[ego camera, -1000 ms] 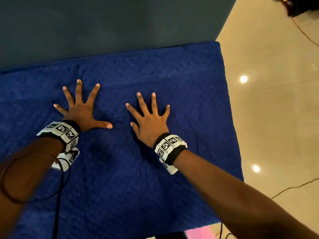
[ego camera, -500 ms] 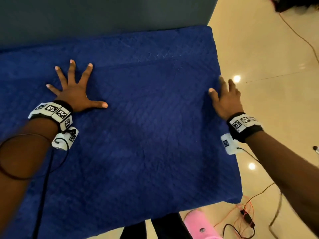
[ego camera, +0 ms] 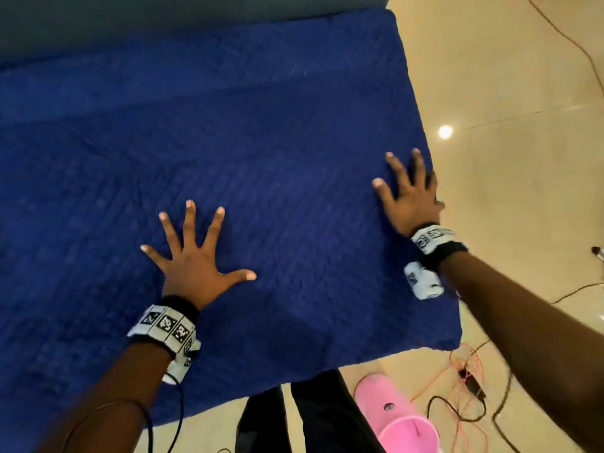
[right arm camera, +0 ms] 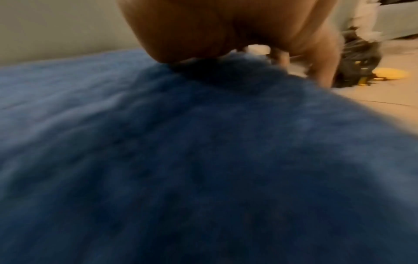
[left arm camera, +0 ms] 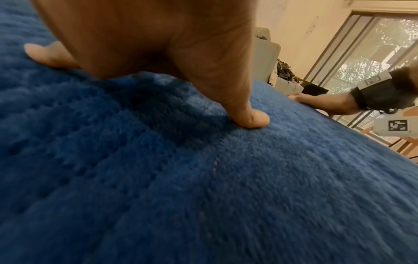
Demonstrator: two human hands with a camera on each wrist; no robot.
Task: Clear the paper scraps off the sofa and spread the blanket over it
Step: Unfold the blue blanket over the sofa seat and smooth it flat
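A dark blue quilted blanket lies flat over the sofa seat, reaching the grey backrest. My left hand presses palm-down on the blanket near its front middle, fingers spread wide. My right hand lies flat at the blanket's right edge, fingers straight, outer fingers over the edge. In the left wrist view the thumb presses into the blanket, and the right hand shows at the far edge. The right wrist view is blurred: palm on blanket. No paper scraps are in view.
Glossy beige floor lies right of the sofa. A pink slipper, black and orange cables sit on the floor by my dark trouser legs. A window stands beyond the sofa's end.
My right hand slid from the blanket's middle out to its right edge and stays flat there. My left hand moved toward the front of the blanket, still spread.
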